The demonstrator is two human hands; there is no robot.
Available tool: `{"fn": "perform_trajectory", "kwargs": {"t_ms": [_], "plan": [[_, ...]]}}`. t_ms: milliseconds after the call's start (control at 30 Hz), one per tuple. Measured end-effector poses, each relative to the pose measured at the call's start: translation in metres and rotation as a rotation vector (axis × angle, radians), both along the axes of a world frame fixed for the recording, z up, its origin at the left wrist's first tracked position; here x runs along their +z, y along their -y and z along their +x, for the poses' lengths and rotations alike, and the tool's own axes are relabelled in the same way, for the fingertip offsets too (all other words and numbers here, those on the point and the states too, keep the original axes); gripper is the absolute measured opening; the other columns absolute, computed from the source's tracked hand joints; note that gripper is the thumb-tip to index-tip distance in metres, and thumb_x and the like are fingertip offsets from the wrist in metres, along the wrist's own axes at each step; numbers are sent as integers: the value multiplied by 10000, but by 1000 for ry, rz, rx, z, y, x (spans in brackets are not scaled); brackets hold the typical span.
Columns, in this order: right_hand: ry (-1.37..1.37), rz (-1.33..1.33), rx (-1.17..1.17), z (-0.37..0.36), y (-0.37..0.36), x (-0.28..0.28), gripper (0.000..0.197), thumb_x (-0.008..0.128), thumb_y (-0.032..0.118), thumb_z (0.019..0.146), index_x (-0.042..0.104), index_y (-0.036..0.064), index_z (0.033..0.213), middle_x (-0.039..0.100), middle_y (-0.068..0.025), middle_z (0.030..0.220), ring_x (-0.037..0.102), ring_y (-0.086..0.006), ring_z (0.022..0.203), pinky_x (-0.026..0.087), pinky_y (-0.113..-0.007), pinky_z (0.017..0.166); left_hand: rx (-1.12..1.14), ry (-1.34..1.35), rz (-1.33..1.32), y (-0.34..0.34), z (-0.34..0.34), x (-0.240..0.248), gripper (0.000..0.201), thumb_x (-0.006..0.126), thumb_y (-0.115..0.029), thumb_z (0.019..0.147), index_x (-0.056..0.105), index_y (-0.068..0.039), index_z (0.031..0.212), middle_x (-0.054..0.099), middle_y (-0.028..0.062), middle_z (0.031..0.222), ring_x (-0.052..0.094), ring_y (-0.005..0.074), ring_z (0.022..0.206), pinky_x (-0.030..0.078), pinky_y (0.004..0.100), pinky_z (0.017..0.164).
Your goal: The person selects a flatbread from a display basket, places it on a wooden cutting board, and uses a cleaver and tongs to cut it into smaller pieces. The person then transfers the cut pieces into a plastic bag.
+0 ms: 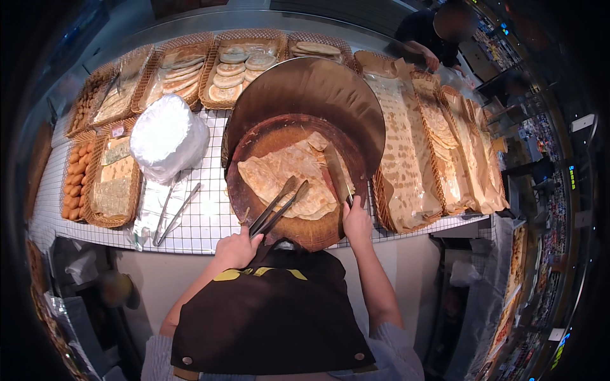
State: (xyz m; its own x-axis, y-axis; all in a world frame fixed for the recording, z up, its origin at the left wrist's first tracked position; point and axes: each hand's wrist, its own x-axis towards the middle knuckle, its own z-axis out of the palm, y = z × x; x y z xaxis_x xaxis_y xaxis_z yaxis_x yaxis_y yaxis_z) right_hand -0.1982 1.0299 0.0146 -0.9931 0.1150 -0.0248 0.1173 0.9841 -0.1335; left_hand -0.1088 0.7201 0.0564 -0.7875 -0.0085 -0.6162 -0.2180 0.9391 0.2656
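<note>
On the gridded tabletop (213,222), a flatbread (289,168) lies on a round board (295,232) ahead of the left hand (238,249), which grips tongs (269,213) angled over it, and the nearer right hand (358,223), clenched round a knife (336,171) pointing forward along the bread's right side.

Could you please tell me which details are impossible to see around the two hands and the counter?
In the head view:
- Knife handle: mostly covered by the right hand.
- Tongs' grip end: covered by the left hand.
- Chopping board centre: under the flatbread.
- Rear basket: partly behind the metal guard.
</note>
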Motion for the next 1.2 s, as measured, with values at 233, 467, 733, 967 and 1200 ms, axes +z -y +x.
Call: {"fn": "perform_trajectory", "kwargs": {"t_ms": [233,467,733,967,1200], "plan": [[-657,-303,272,-11,16,5,302,594,270,925,485,45,1095,647,-194,782,646,-399,657,519,-458,545,10,6,46,3,-1,-1,655,343,-551,967,483,27,1243,681,247,893,661,399,894,502,481,813],[50,-2,52,-13,6,-32,323,493,370,965,431,60,1030,644,-215,701,635,-434,643,505,-529,567,45,33,68,5,1,-6,670,346,-568,960,492,17,1250,678,257,908,659,408,898,501,490,816],[91,-50,31,-34,29,8,321,488,374,963,456,70,1062,658,-250,803,647,-442,734,509,-542,646,50,82,90,8,-11,1,706,341,-591,953,474,27,1269,672,263,937,645,409,944,492,487,843],[-30,-100,50,-26,20,-3,307,501,372,953,458,87,1059,656,-222,737,642,-439,685,502,-543,612,94,25,113,24,-5,9,689,349,-611,943,528,25,1140,668,272,910,646,423,919,491,491,817],[-125,-170,102,-37,32,-2,293,519,354,953,470,73,1020,650,-234,732,630,-451,678,486,-544,596,176,-10,117,41,8,6,667,379,-609,935,535,14,1117,664,283,846,649,443,879,493,513,789]]}}
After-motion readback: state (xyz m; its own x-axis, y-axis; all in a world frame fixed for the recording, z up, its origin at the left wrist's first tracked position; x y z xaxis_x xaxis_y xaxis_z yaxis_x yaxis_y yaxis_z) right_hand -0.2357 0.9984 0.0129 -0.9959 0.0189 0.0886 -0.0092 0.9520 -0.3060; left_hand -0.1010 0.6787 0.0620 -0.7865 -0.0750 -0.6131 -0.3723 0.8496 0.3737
